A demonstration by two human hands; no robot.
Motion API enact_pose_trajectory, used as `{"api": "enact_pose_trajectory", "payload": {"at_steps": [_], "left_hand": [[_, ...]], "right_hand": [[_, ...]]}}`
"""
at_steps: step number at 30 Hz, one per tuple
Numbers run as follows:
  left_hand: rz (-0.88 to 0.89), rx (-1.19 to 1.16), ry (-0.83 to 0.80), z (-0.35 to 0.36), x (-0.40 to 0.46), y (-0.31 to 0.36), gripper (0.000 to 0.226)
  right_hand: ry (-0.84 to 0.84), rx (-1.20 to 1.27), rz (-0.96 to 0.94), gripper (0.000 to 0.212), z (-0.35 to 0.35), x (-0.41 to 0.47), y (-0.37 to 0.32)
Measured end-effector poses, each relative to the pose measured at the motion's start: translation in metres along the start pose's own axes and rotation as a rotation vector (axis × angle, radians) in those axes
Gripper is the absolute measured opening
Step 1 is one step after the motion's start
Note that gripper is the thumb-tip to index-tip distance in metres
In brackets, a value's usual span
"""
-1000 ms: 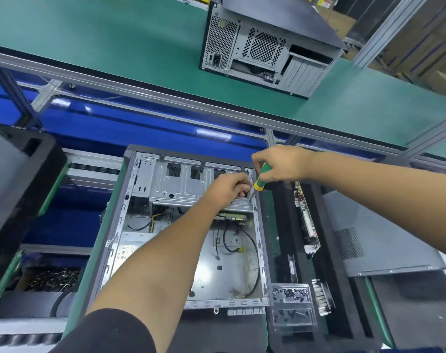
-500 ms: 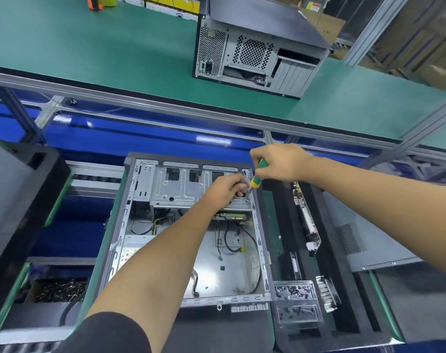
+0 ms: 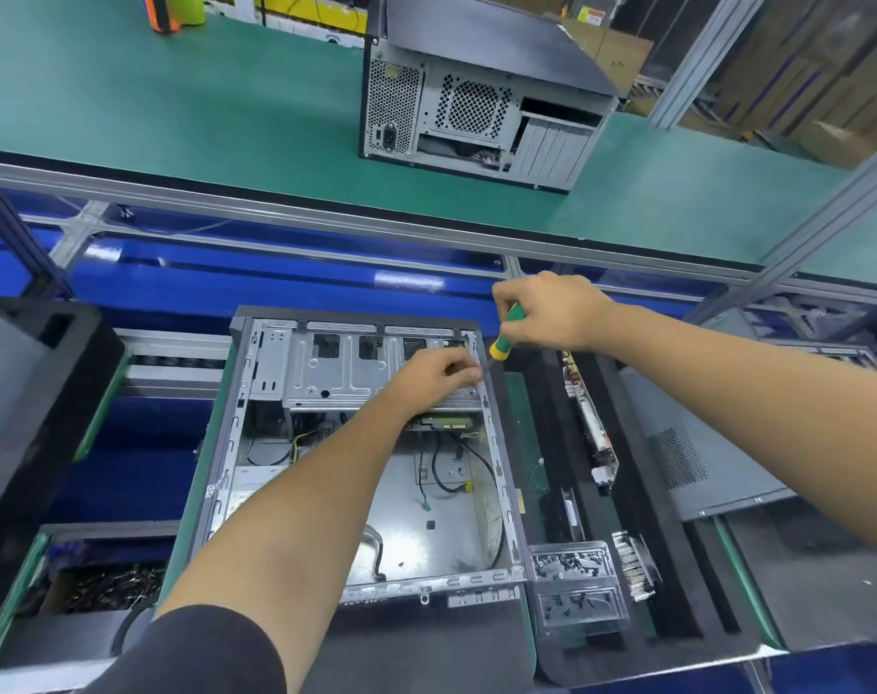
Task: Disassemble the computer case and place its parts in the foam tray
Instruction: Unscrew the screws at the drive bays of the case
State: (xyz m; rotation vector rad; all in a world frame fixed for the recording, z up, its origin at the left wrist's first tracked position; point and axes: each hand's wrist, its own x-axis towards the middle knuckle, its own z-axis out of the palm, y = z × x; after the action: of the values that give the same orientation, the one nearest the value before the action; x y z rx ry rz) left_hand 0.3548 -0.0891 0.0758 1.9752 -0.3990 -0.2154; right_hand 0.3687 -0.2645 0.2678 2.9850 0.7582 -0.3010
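Nearest the camera, the open computer case (image 3: pixel 356 493) lies flat on its side, loose black cables on its bare metal floor. Just to its right stands the black foam tray (image 3: pixel 677 568), with a clear plastic box of small parts (image 3: pixel 574 581) at its near end and a circuit board (image 3: pixel 589 423) set on edge in a slot farther along. Beyond these, the left hand (image 3: pixel 439 375) rests on the drive cage (image 3: pixel 336 368) at the case's far end, fingers curled (whether they pinch anything cannot be told). The right hand (image 3: pixel 551 313) grips a green and yellow screwdriver (image 3: pixel 504 338), its tip down at the case's far right corner. Farthest off, a second computer case (image 3: pixel 476 92) stands upright on the green counter (image 3: pixel 176 102).
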Motion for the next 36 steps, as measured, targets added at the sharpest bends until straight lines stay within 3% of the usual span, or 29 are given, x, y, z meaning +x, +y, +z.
{"api": "enact_pose_trajectory", "payload": {"at_steps": [4, 14, 19, 23, 28, 36], "left_hand": [[-0.008, 0.03, -0.004, 0.002, -0.001, 0.0, 0.022], [-0.069, 0.032, 0.058, 0.003, 0.0, 0.001, 0.01], [-0.139, -0.1, 0.117, 0.002, 0.0, 0.005, 0.01], [-0.177, -0.157, 0.148, 0.002, -0.002, 0.009, 0.008], [-0.145, -0.114, 0.114, 0.002, -0.009, 0.019, 0.003], [-0.289, -0.172, 0.26, 0.011, -0.019, 0.047, 0.007]], "right_hand": [[0.008, 0.02, 0.018, 0.017, -0.001, -0.002, 0.001], [0.051, 0.061, 0.054, 0.017, 0.004, -0.002, 0.0], [0.045, 0.394, 0.176, 0.008, 0.009, -0.015, 0.015], [-0.042, 0.39, 0.263, 0.007, 0.017, -0.033, 0.032], [-0.21, 0.323, 0.354, 0.009, 0.062, -0.056, 0.024], [-0.12, 0.415, 0.434, 0.005, 0.127, -0.078, -0.004]]}}
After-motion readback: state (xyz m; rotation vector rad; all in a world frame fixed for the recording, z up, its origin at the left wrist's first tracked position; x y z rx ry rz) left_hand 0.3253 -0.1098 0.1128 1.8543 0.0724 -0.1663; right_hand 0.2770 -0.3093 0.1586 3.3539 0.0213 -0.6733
